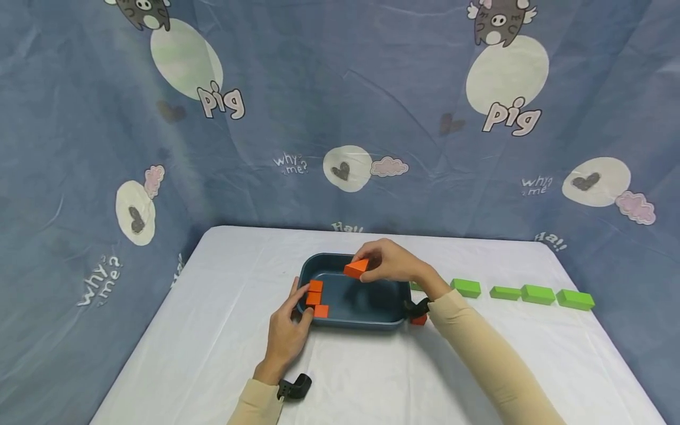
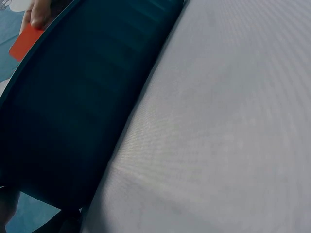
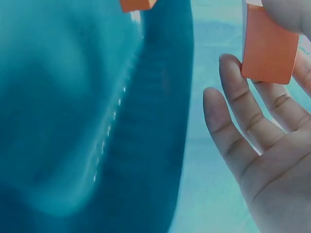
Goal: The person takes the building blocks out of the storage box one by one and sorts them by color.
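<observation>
A dark blue rectangular tray (image 1: 350,302) sits on the white-covered table. My right hand (image 1: 390,261) pinches an orange block (image 1: 355,270) between thumb and fingertips above the far part of the tray. In the right wrist view the block (image 3: 269,48) shows a flat rectangular face, with the other fingers loosely extended below it. My left hand (image 1: 287,333) rests at the tray's left end, thumb and forefinger spread and touching the rim near the corner. Several orange blocks (image 1: 313,298) stand in a row inside the tray along that end.
Several green blocks (image 1: 538,294) form a row on the table right of the tray; one is partly behind the right wrist. Another orange block (image 1: 419,320) lies outside the tray's near right corner, partly covered by the wrist strap. A printed blue cloth (image 1: 340,218) hangs behind the table.
</observation>
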Demonstrator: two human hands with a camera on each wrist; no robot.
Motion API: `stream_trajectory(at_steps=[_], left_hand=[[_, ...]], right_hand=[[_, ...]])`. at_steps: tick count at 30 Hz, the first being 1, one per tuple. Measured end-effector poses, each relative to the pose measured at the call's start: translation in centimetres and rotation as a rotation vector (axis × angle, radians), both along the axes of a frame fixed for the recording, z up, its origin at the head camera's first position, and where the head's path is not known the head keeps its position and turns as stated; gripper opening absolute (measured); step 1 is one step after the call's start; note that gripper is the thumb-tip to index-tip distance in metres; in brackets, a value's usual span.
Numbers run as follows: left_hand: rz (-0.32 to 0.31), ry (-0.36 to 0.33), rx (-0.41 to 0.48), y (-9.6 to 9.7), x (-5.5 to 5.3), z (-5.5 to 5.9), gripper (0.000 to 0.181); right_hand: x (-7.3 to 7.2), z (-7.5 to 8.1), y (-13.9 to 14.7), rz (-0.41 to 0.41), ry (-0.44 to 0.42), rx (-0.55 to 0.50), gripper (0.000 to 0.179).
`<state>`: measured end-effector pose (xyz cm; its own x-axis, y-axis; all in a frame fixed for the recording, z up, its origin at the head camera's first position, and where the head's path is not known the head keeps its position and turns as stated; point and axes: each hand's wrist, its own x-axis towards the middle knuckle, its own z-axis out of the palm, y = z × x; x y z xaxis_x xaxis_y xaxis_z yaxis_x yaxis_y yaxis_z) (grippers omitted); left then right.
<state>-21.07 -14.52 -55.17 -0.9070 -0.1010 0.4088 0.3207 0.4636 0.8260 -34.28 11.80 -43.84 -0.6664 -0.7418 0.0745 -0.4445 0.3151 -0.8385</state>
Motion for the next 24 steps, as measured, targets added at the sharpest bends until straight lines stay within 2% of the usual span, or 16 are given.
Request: stream_trajectory(at_steps=[7, 14, 24], left_hand=[[-0.001, 0.005, 0.012, 0.0, 0.0, -0.1, 0.053], [0.0, 0.029, 0.007, 0.0, -0.1, 0.0, 0.053], [0.008, 0.011, 0.019, 0.2, 0.0, -0.1, 0.054]], right_hand=[[0.9, 0.6, 2.7, -0.053, 0.013, 0.002, 0.03], [1.7, 0.8, 6.1, -0.124, 0.065, 0.001, 0.03], [3.7, 0.1, 10.8, -0.228, 0.056, 0.02, 0.03]])
